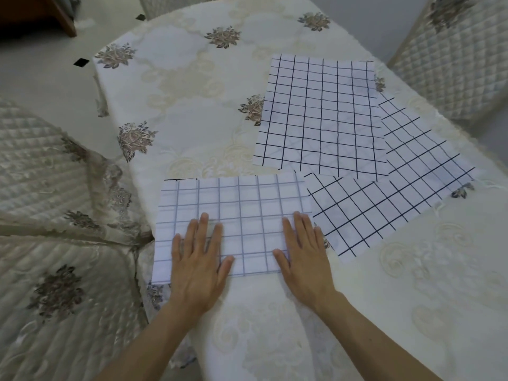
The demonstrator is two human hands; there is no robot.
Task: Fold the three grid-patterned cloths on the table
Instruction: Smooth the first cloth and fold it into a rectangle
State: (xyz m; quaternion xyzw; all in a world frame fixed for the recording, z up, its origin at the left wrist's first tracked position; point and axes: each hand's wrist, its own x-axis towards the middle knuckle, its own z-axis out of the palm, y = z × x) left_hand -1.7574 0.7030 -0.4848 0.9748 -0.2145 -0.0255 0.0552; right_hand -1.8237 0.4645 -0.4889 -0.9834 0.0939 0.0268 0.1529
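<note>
- Left hand (196,259) flat, palm down, fingers spread wide; grip holds nothing, just presses on near cloth (242,204).
- Right hand (303,254) same: flat, open, pressing the near cloth's right part, fingertips by its right edge.
- Near cloth lies at the surface's (275,339) near-left edge, pale grid side up, left side at the edge.
- Far cloth (321,116) flat, dark grid, well beyond the hands.
- Right cloth (384,204) skewed, partly under the far cloth; its corner touches or tucks under the near cloth, can't tell which.
- Quilted chairs: one left (55,243), one far right (453,56).
- Floral cover on the surface.
</note>
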